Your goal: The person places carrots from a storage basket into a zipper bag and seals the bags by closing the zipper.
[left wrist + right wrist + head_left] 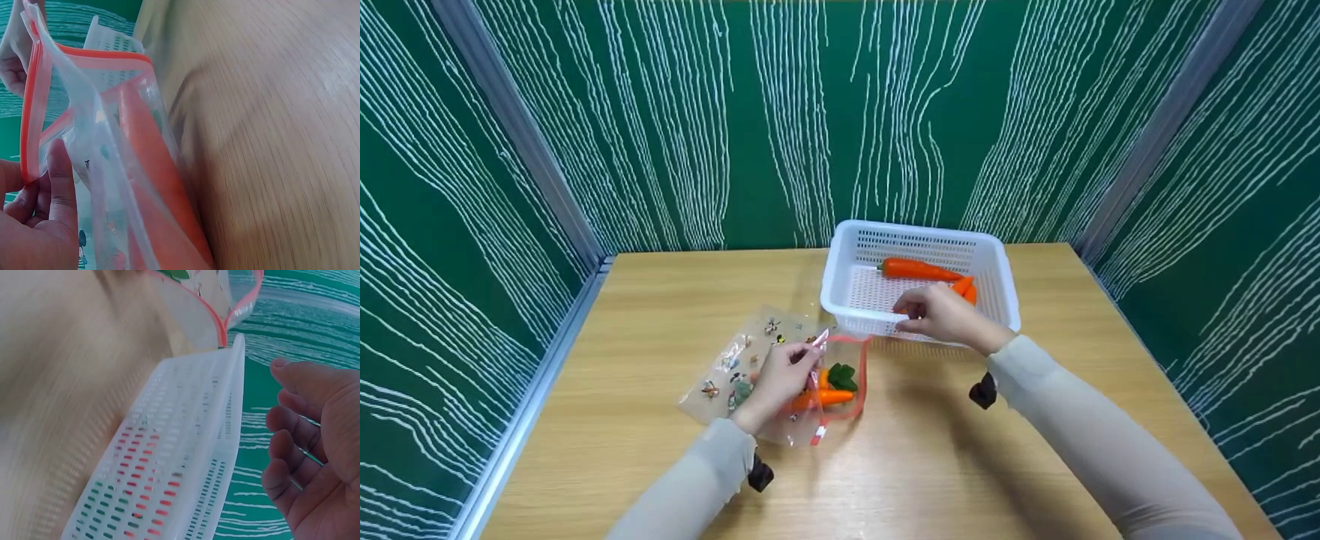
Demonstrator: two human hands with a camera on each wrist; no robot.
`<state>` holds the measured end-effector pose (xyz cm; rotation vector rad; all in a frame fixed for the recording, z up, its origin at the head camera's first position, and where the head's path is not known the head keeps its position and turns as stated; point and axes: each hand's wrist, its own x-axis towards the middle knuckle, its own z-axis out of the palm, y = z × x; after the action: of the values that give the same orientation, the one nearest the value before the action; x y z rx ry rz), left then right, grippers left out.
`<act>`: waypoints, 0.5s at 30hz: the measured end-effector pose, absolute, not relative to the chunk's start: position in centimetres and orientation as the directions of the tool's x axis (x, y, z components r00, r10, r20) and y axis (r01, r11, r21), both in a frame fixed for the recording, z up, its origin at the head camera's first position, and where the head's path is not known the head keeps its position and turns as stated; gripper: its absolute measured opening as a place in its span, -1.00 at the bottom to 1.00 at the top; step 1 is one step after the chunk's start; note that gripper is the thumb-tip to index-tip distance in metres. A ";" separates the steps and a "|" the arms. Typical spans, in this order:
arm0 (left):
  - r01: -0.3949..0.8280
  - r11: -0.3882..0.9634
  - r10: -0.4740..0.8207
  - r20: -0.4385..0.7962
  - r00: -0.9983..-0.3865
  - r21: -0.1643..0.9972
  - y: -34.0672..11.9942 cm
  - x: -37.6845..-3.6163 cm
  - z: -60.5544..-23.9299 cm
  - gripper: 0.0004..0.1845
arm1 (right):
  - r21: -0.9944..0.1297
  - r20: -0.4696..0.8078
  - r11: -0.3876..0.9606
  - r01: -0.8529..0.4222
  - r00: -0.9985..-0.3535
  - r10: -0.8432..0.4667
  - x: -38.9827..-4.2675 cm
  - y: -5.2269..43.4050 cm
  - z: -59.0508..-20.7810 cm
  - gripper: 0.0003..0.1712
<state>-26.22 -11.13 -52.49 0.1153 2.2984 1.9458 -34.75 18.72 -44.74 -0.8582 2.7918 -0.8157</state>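
– What holds what?
– The left hand (780, 375) pinches the zip bag (780, 375) mouth; one carrot (825, 396) lies inside.
– And the basket (847, 262)?
– Two carrots beyond the right hand (941, 315), whose loosely curled fingers grip nothing.

No readable text, labels or numbers; small prints on bag (742, 360) perhaps cartoon figures, too blurred.

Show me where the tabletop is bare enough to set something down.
The wooden table is bare left of the white basket beyond the zip bag, along the near edge between the sleeves, and right of the basket. It is crowded in the middle, where the left hand pinches the bag's mouth and the right hand hovers over the basket's near rim.
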 end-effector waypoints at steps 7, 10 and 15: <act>-0.035 0.163 0.147 -0.059 -0.987 0.986 -11.1 -26.1 -52.6 -0.74 | -0.513 0.054 0.722 -0.465 -0.857 -0.513 -35.9 19.3 -44.4 -0.68; -0.044 0.155 0.150 -0.067 -0.986 0.987 -11.1 -26.2 -52.8 -0.74 | -0.499 0.069 0.730 -0.468 -0.861 -0.504 -36.5 19.5 -44.5 -0.66; -0.054 0.138 0.159 -0.076 -0.984 0.989 -11.0 -26.5 -53.1 -0.72 | -0.498 0.087 0.740 -0.452 -0.875 -0.477 -37.4 19.9 -45.2 -0.65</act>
<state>-26.54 -10.97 -53.12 0.1045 2.2409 1.9593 -37.41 19.92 -45.16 -0.7713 2.8869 -0.8081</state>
